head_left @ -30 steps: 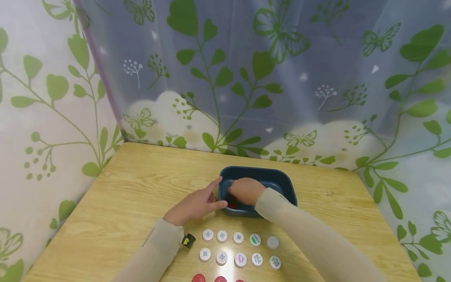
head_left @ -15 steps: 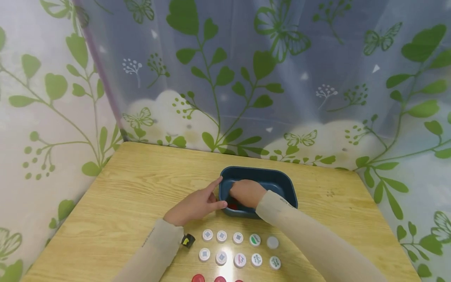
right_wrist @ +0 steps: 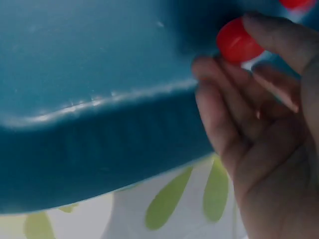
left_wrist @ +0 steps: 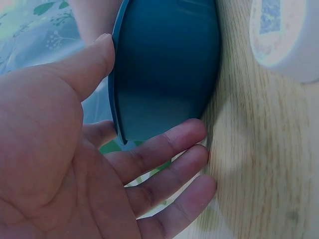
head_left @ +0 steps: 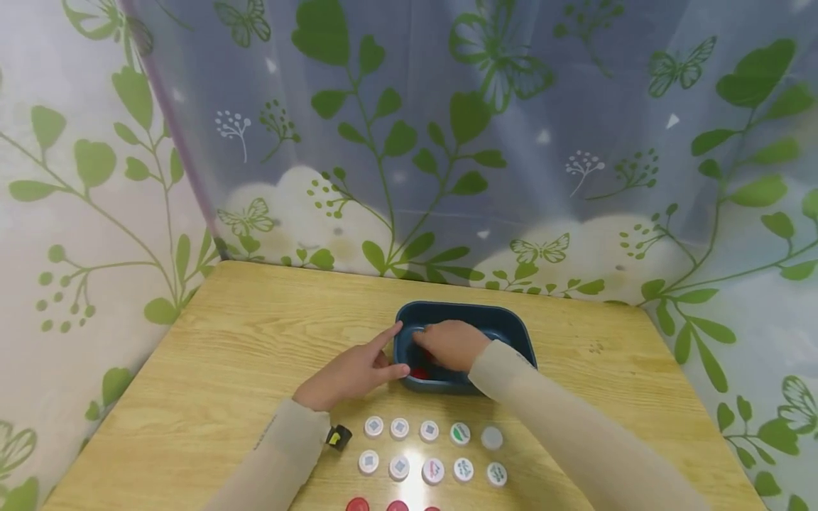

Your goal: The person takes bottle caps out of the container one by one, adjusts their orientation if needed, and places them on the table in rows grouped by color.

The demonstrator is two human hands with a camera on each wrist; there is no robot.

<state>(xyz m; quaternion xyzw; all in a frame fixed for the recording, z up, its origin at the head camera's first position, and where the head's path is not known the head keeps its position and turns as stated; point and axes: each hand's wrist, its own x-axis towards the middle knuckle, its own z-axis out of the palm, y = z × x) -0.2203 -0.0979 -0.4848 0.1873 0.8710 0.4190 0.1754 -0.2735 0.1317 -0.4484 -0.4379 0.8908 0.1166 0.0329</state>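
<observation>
A dark blue plastic bin [head_left: 441, 387] sits on the wooden table. My left hand [head_left: 348, 372] is at its left end, thumb and forefinger spread against the rim and the other fingers beside the outer wall [left_wrist: 164, 64]. Inside the bin, my right hand [head_left: 455, 345] pinches a red bottle cap [right_wrist: 239, 42] between thumb and fingertips, close to the bin floor. Another red cap [head_left: 419, 373] lies in the bin's near left corner. The right forearm hides part of the bin's right side.
Two rows of white bottle caps [head_left: 429, 431], some with printed tops, lie in front of the bin. Several red caps [head_left: 397, 507] are partly cut off at the bottom edge. Patterned curtain [head_left: 396, 142] stands behind the table [head_left: 268, 319].
My right hand has shifted slightly inside the bin, and more red shows beneath its fingers. The left hand keeps its place at the rim. The head view has shifted a little.
</observation>
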